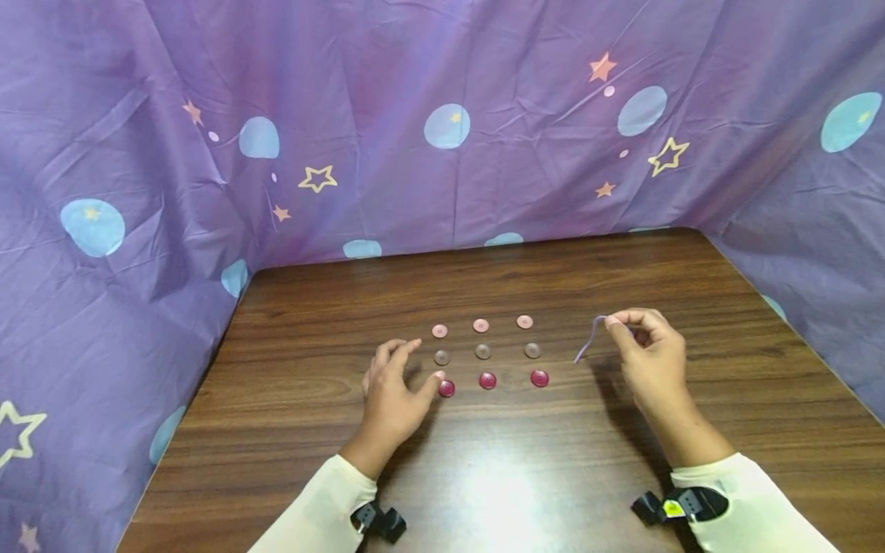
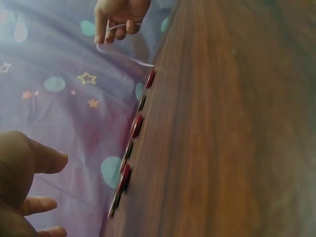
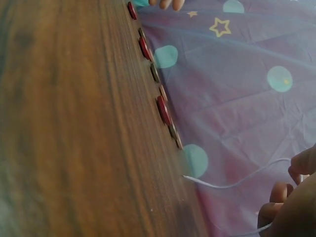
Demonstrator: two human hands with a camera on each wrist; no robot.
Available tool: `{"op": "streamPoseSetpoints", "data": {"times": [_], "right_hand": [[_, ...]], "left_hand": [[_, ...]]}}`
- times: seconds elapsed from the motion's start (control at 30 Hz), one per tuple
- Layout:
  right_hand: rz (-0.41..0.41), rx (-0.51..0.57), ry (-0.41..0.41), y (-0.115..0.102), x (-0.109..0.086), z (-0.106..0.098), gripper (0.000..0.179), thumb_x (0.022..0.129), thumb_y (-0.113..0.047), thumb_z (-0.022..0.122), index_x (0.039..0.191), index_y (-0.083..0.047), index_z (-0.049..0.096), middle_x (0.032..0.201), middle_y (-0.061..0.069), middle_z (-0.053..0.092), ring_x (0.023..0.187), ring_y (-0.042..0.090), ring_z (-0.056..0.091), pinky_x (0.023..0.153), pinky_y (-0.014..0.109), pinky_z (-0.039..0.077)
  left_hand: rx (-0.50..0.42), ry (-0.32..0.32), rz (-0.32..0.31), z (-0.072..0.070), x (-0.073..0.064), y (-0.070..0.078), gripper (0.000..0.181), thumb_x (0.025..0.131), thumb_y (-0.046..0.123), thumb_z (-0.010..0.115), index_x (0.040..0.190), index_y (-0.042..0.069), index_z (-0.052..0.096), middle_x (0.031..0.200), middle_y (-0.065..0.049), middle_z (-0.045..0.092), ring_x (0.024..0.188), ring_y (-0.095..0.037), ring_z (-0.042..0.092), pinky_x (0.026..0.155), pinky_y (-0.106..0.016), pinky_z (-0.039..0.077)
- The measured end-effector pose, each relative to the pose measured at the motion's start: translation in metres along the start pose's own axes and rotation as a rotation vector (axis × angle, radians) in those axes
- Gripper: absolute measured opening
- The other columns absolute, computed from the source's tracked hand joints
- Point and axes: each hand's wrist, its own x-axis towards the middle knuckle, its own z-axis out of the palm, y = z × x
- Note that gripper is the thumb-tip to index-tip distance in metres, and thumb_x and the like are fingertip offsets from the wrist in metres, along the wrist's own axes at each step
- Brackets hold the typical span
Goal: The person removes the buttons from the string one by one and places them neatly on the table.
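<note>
Several buttons lie on the table in three rows: pink ones such as this pink button point(image 1: 480, 326) at the back, a grey-brown button point(image 1: 482, 352) in the middle row, a dark red button point(image 1: 487, 381) in front. My left hand point(image 1: 396, 392) hovers at the left end of the rows, thumb and fingers spread, holding nothing; its thumb tip overlaps the leftmost red button point(image 1: 447, 389) in the head view. On the right, my right hand point(image 1: 655, 355) pinches a thin purple string point(image 1: 590, 342) between thumb and forefinger. One end of the string dangles toward the tabletop.
The brown wooden table point(image 1: 332, 292) stretches out to a purple curtain point(image 1: 387, 92) with stars and blue spots, hung behind it and at both sides. Each cream sleeve bears a black wrist camera, like this one point(image 1: 379, 521) on the left.
</note>
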Motion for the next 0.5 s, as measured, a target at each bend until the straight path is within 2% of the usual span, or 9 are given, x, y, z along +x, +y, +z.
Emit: {"op": "streamPoseSetpoints", "data": {"times": [0.13,0.5], "right_hand": [[-0.009,-0.032,0.001,0.001,0.001,-0.002,0.010,0.099,0.000,0.074,0.102,0.010,0.073,0.086,-0.022,0.059,0.074,0.003,0.047,0.066,0.014,0.039],[-0.020,-0.118,-0.013,0.000,0.002,-0.006,0.011,0.099,-0.004,0.076,0.100,0.007,0.075,0.088,-0.026,0.061,0.082,-0.001,0.055,0.073,0.010,0.044]], "left_hand": [[0.014,0.003,-0.018,-0.005,0.002,-0.005,0.062,0.089,0.027,0.088,0.144,0.007,0.067,0.146,-0.019,0.059,0.140,-0.042,0.055,0.120,-0.072,0.032],[0.086,-0.009,-0.097,-0.025,0.003,-0.019,0.069,0.092,0.032,0.085,0.151,0.007,0.061,0.159,-0.024,0.049,0.149,-0.047,0.046,0.125,-0.075,0.021]]}}
